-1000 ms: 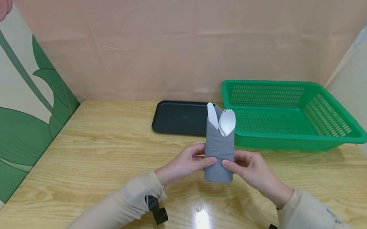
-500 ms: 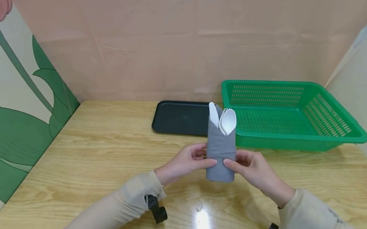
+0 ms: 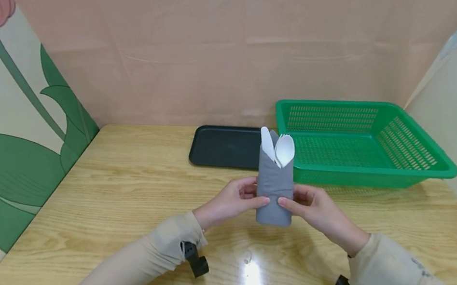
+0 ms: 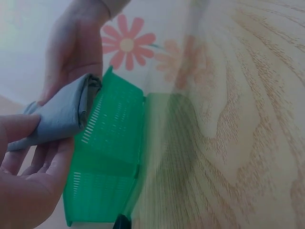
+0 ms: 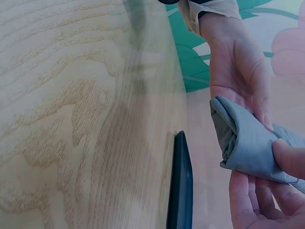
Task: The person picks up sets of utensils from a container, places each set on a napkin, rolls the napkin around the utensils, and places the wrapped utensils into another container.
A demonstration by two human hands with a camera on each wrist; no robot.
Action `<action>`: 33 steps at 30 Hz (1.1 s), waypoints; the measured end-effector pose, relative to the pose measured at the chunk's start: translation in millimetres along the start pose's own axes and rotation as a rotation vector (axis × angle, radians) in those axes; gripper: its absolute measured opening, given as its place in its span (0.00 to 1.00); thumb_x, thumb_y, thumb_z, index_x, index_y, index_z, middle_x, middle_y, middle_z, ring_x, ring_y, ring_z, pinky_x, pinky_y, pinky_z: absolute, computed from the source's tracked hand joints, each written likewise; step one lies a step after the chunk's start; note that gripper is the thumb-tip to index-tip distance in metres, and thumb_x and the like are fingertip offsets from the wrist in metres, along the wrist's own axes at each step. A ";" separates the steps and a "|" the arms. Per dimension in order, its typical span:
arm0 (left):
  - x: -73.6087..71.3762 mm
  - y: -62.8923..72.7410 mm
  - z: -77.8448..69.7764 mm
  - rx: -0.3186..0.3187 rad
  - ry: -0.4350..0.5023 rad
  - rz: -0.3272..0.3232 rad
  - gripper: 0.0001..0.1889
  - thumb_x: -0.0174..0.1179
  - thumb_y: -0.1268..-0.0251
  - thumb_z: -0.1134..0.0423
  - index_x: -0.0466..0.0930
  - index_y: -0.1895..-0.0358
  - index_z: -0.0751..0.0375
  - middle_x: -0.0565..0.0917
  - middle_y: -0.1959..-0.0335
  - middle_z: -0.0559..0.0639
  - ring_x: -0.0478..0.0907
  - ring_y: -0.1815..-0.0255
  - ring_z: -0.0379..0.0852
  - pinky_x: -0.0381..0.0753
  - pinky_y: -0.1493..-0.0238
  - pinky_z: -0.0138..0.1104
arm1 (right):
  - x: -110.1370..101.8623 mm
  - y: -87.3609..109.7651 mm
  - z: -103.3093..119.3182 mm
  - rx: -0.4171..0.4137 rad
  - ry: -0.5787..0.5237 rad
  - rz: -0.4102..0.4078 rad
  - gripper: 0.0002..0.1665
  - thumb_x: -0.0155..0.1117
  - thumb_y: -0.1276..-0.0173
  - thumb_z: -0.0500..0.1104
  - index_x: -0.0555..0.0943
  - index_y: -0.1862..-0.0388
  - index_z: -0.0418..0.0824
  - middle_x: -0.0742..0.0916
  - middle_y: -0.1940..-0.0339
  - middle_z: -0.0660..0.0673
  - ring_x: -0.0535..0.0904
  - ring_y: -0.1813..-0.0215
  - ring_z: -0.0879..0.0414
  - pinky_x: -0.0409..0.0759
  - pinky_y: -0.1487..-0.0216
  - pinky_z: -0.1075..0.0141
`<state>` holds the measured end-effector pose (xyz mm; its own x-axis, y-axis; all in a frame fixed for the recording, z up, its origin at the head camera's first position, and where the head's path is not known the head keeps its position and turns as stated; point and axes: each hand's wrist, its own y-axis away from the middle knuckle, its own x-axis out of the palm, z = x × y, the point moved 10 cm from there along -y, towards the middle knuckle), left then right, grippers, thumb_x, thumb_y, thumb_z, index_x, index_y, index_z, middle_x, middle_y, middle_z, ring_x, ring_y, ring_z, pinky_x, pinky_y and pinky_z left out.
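Both hands hold a folded grey napkin (image 3: 275, 188) upright above the table, one at each side. My left hand (image 3: 229, 201) pinches its left edge, thumb on the front and fingers behind. On the other edge my right hand (image 3: 323, 216) grips it the same way. From the napkin's top stick out a white knife (image 3: 267, 143), a white spoon (image 3: 284, 149) and, mostly hidden behind the spoon, a white fork. In the left wrist view the napkin's folded bottom end (image 4: 88, 95) shows its layers. The right wrist view shows the napkin (image 5: 252, 143) between both hands.
A black tray (image 3: 225, 147) lies at the back of the wooden table (image 3: 138, 188), partly hidden by the napkin. To its right stands a green slotted basket (image 3: 360, 171). A pink sheet (image 3: 180, 48) hangs behind the table.
The napkin with its cutlery has shifted very slightly right and up in the hands. Both hands keep their hold; tray and basket have not moved.
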<state>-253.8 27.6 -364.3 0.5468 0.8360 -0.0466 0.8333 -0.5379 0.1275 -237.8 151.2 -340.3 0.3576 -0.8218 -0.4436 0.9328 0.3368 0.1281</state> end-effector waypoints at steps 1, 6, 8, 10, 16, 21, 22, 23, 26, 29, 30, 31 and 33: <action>-0.1 -0.3 0.2 -0.001 -0.004 -0.003 0.23 0.57 0.35 0.63 0.69 0.36 0.54 0.78 0.43 0.56 0.78 0.45 0.47 0.77 0.46 0.37 | -0.3 0.0 0.0 -0.001 0.001 -0.004 0.30 0.58 0.32 0.49 0.71 0.39 0.29 0.82 0.47 0.33 0.80 0.50 0.53 0.78 0.53 0.62; 0.1 -1.9 -1.8 0.002 -0.038 -0.004 0.23 0.58 0.36 0.61 0.70 0.37 0.53 0.78 0.44 0.54 0.78 0.46 0.45 0.77 0.46 0.36 | -3.5 0.6 -0.4 -0.007 0.006 -0.025 0.29 0.58 0.32 0.48 0.72 0.40 0.29 0.82 0.48 0.33 0.81 0.52 0.55 0.78 0.53 0.63; 0.3 -2.8 -4.0 0.008 -0.052 0.012 0.24 0.58 0.36 0.61 0.69 0.36 0.54 0.78 0.44 0.55 0.78 0.47 0.45 0.77 0.46 0.36 | -5.8 1.1 -0.1 -0.011 0.015 -0.035 0.29 0.58 0.32 0.48 0.72 0.41 0.28 0.82 0.48 0.33 0.81 0.52 0.54 0.78 0.53 0.63; -0.9 -4.1 -6.8 0.013 -0.050 0.031 0.24 0.56 0.34 0.61 0.67 0.35 0.55 0.77 0.43 0.57 0.78 0.46 0.46 0.76 0.44 0.38 | -8.1 1.9 0.0 -0.005 0.024 -0.046 0.29 0.58 0.32 0.49 0.71 0.41 0.29 0.82 0.47 0.33 0.81 0.51 0.54 0.78 0.53 0.63; -18.5 -15.2 -22.6 0.105 -0.029 -0.014 0.21 0.46 0.27 0.59 0.66 0.35 0.62 0.75 0.41 0.62 0.75 0.41 0.53 0.75 0.42 0.39 | -12.9 2.7 -1.4 0.018 0.036 -0.063 0.32 0.57 0.32 0.51 0.70 0.39 0.29 0.81 0.45 0.32 0.80 0.48 0.50 0.79 0.50 0.58; -23.6 -29.6 -48.6 0.282 -0.393 -0.116 0.17 0.47 0.28 0.63 0.74 0.42 0.63 0.80 0.45 0.58 0.78 0.44 0.50 0.76 0.44 0.33 | -14.3 4.2 -3.1 0.026 0.043 -0.065 0.32 0.57 0.32 0.51 0.70 0.39 0.29 0.81 0.44 0.32 0.80 0.47 0.49 0.78 0.49 0.56; -22.0 -32.7 -53.9 0.315 -0.479 -0.132 0.16 0.47 0.29 0.65 0.75 0.43 0.64 0.81 0.47 0.58 0.78 0.45 0.50 0.76 0.45 0.33 | -14.6 4.5 -3.5 0.029 0.043 -0.067 0.32 0.57 0.32 0.51 0.70 0.39 0.30 0.81 0.45 0.32 0.80 0.48 0.50 0.78 0.49 0.57; -19.8 -36.2 -58.2 0.344 -0.550 -0.142 0.15 0.48 0.30 0.66 0.76 0.44 0.64 0.81 0.48 0.58 0.79 0.46 0.49 0.76 0.45 0.33 | -14.9 4.9 -3.7 0.026 0.042 -0.069 0.31 0.57 0.32 0.51 0.70 0.39 0.30 0.81 0.45 0.32 0.80 0.48 0.50 0.78 0.50 0.58; -10.8 -47.8 -65.1 0.396 -0.746 -0.146 0.14 0.51 0.34 0.70 0.77 0.47 0.64 0.81 0.47 0.57 0.77 0.44 0.49 0.75 0.43 0.33 | -15.5 5.2 -4.5 0.023 0.037 -0.075 0.31 0.57 0.32 0.51 0.70 0.39 0.30 0.81 0.45 0.33 0.80 0.49 0.52 0.78 0.51 0.62; 2.3 -57.9 -65.8 0.434 -0.954 -0.114 0.15 0.55 0.37 0.70 0.78 0.48 0.62 0.79 0.44 0.54 0.75 0.41 0.47 0.72 0.40 0.34 | -16.9 5.6 -4.9 0.014 0.031 -0.081 0.30 0.57 0.32 0.50 0.70 0.39 0.29 0.81 0.45 0.32 0.80 0.49 0.53 0.78 0.53 0.65; 7.0 -60.0 -65.9 0.456 -1.027 -0.101 0.15 0.56 0.38 0.70 0.79 0.48 0.60 0.78 0.43 0.53 0.74 0.40 0.47 0.71 0.38 0.34 | -17.7 6.0 -5.0 0.013 0.031 -0.084 0.30 0.57 0.32 0.49 0.70 0.39 0.29 0.81 0.45 0.32 0.80 0.49 0.54 0.78 0.54 0.66; 11.7 -61.2 -66.3 0.486 -1.091 -0.089 0.16 0.56 0.38 0.69 0.79 0.47 0.59 0.77 0.42 0.52 0.73 0.39 0.47 0.69 0.37 0.34 | -18.8 6.5 -4.7 0.011 0.031 -0.088 0.30 0.57 0.31 0.49 0.70 0.39 0.29 0.81 0.45 0.32 0.80 0.50 0.54 0.78 0.54 0.66; 18.6 -63.2 -67.0 0.546 -1.192 -0.088 0.15 0.56 0.38 0.68 0.79 0.47 0.57 0.77 0.41 0.51 0.72 0.39 0.47 0.67 0.35 0.33 | -20.8 7.6 -5.1 0.018 0.035 -0.094 0.31 0.57 0.32 0.50 0.70 0.39 0.29 0.81 0.45 0.32 0.80 0.49 0.54 0.78 0.54 0.66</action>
<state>-301.7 84.5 -306.8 -0.0087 0.4133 -0.9106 0.6410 -0.6966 -0.3223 -238.4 173.3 -334.6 0.2667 -0.8328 -0.4851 0.9631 0.2499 0.1003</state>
